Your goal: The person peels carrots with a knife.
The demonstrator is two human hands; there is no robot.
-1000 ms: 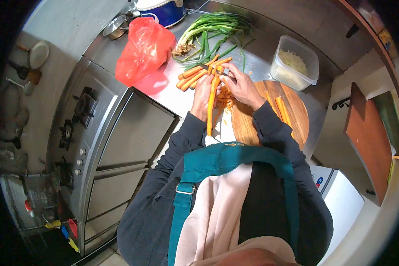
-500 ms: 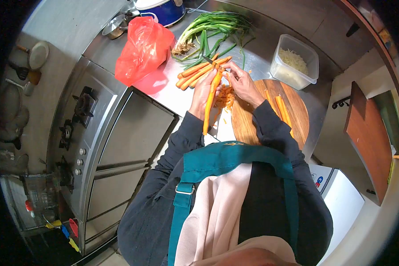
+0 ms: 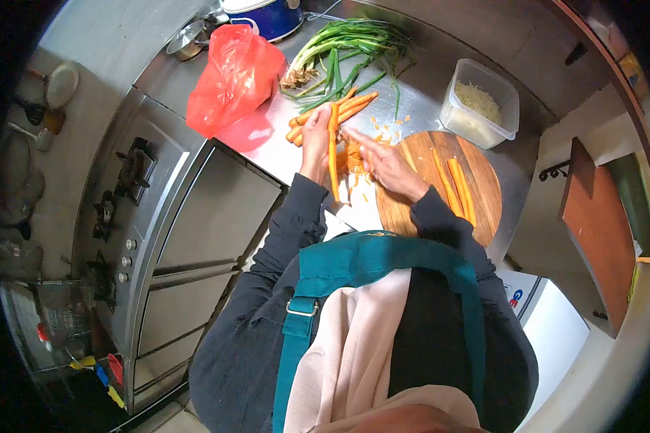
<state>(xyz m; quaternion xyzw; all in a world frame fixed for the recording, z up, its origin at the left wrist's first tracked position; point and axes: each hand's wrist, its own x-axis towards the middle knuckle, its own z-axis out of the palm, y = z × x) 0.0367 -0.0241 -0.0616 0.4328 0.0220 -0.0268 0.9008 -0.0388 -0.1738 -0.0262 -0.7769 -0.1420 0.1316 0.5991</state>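
Note:
A long peeled carrot point(image 3: 333, 155) hangs down from my left hand point(image 3: 315, 141), whose fingers close round its upper part. Just right of it, my right hand point(image 3: 390, 167) reaches toward the carrot with its fingers extended; a tool in it cannot be made out. Orange peelings point(image 3: 354, 160) lie beneath and between the hands. Several carrots point(image 3: 350, 108) are piled behind my left hand. On the round wooden board point(image 3: 485, 184), peeled carrots point(image 3: 464, 189) lie to the right of my right hand.
A red plastic bag point(image 3: 235, 79) and green onions point(image 3: 354, 43) lie at the back of the counter. At the right is a clear container point(image 3: 480, 108) of pale shreds. A gas stove point(image 3: 144, 144) is at the left, a blue pot point(image 3: 271, 22) at the back.
My left hand and the carrot have shifted left, and the carrot hangs more upright. My right hand has come away from the carrot's top and moved down, its fingers now stretched out.

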